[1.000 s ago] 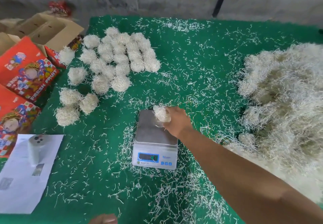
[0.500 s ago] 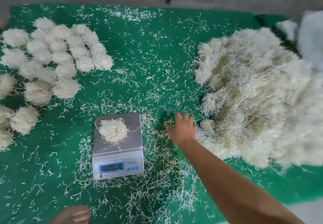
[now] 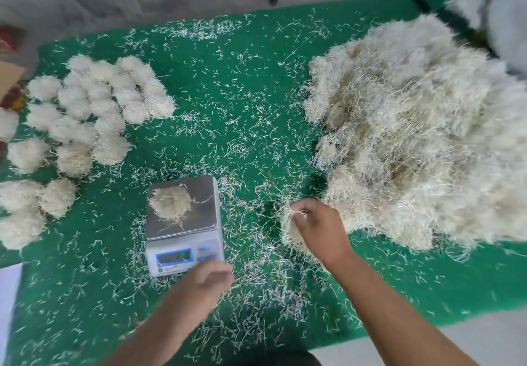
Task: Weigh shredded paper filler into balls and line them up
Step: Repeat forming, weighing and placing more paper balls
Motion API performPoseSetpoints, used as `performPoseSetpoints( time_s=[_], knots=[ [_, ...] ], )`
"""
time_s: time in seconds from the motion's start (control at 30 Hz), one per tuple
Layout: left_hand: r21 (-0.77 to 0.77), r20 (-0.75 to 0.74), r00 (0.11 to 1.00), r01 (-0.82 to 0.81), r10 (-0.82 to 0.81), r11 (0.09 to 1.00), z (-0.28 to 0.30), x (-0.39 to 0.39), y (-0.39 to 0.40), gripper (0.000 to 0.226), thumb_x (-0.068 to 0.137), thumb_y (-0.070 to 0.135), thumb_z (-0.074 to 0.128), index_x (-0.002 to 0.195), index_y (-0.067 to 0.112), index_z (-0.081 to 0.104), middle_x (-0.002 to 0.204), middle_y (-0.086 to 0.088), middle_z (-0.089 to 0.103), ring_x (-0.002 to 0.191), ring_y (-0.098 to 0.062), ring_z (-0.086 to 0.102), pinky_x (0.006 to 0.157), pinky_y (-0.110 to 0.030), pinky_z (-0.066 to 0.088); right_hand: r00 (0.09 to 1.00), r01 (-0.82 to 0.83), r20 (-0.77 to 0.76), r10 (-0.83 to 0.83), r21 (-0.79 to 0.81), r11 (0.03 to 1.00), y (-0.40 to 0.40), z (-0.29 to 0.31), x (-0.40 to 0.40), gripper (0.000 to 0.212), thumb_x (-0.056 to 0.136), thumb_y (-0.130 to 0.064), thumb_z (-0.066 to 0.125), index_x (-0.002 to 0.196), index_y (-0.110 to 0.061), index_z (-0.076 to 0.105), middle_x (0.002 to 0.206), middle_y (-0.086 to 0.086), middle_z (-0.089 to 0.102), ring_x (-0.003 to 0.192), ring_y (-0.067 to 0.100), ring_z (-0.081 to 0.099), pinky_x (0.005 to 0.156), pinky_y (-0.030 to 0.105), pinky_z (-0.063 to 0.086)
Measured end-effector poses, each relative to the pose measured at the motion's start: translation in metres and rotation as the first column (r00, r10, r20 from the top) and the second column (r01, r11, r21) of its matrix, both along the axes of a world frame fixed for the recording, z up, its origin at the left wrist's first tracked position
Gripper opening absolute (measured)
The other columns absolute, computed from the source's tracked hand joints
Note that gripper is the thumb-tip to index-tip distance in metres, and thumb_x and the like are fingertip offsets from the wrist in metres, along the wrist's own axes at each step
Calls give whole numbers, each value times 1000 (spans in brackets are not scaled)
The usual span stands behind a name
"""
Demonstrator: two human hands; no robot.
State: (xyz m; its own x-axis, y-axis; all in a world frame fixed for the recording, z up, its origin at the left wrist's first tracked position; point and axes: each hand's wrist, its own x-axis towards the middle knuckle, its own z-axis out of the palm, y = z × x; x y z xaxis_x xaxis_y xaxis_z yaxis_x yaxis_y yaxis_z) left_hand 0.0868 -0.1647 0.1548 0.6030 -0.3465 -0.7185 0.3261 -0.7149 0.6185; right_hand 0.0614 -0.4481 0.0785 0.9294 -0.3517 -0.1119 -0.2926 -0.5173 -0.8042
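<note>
- Right fingers (image 3: 302, 214) pinch a tuft (image 3: 291, 230), at 3 o'clock of the scale (image 3: 182, 247).
- Left hand (image 3: 209, 280) blurred; grip cannot be told.
- One wad (image 3: 170, 202) on the scale.

Paper tuft (image 3: 170, 202) on scale (image 3: 182, 223), right hand (image 3: 319, 228) pinching shreds (image 3: 291, 231) beside big heap (image 3: 422, 137).
</note>
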Motion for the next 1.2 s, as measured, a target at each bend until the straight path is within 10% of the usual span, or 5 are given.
performPoseSetpoints(
  time_s=[0.2, 0.5, 0.7, 0.83, 1.2],
  knots=[
    [-244, -2, 988, -153, 158, 958, 4, 16, -122, 77, 92, 57, 68, 158, 34, 34, 151, 3, 44, 114, -16, 65, 75, -29, 63, 988, -90, 134, 72, 130, 987, 9, 36, -30, 23, 95, -8, 72, 106, -28, 74, 91, -7, 75, 62, 13, 62, 63, 35, 54],
    [-108, -52, 936, -351, 348, 930, -23, -5, -161, 25, 101, 8, 54, 114, 20, 72, 82, 5, 60, 62, -5, 50, 53, -21, 43, 941, -293, -154, 300, 67, 954, -20, 30, -68, 109, 79, -41, 89, 165, -24, 23, 161, 2, 36, 148, 19, 36, 126, 39, 29],
    [52, 377, 913, 147, -156, 988, -24, -10, -147, 43, 103, 46, 56, 71, 17, 56, 51, 16, 43, 43, -6, 31, 44, -21, 32, 920, -373, -249, 301, -328, 868, -23, 20, -60, 18, 84, -11, 67, 100, -18, 67, 87, -2, 68, 83, 20, 64, 91, 43, 57],
    [383, 385, 814, 289, -436, 877, -18, -10, -131, 58, 93, 67, 61, 108, 11, 63, 72, 7, 55, 55, -3, 51, 41, -13, 33, 915, -401, -217, 340, -394, 827, -21, 18, -47, 36, 77, -1, 64, 100, -27, 72, 76, -10, 63, 78, 16, 61, 97, 43, 54],
    [401, 361, 850, 230, -384, 886, 3, -7, -110, 59, 107, 59, 36, 72, 14, 52, 60, 3, 50, 46, -11, 43, 48, -28, 29, 929, -345, -281, 243, -412, 843, -6, -2, 10, 50, 85, -5, 75, 130, -27, 71, 97, 1, 76, 80, 21, 69, 67, 33, 60]
  ],
)
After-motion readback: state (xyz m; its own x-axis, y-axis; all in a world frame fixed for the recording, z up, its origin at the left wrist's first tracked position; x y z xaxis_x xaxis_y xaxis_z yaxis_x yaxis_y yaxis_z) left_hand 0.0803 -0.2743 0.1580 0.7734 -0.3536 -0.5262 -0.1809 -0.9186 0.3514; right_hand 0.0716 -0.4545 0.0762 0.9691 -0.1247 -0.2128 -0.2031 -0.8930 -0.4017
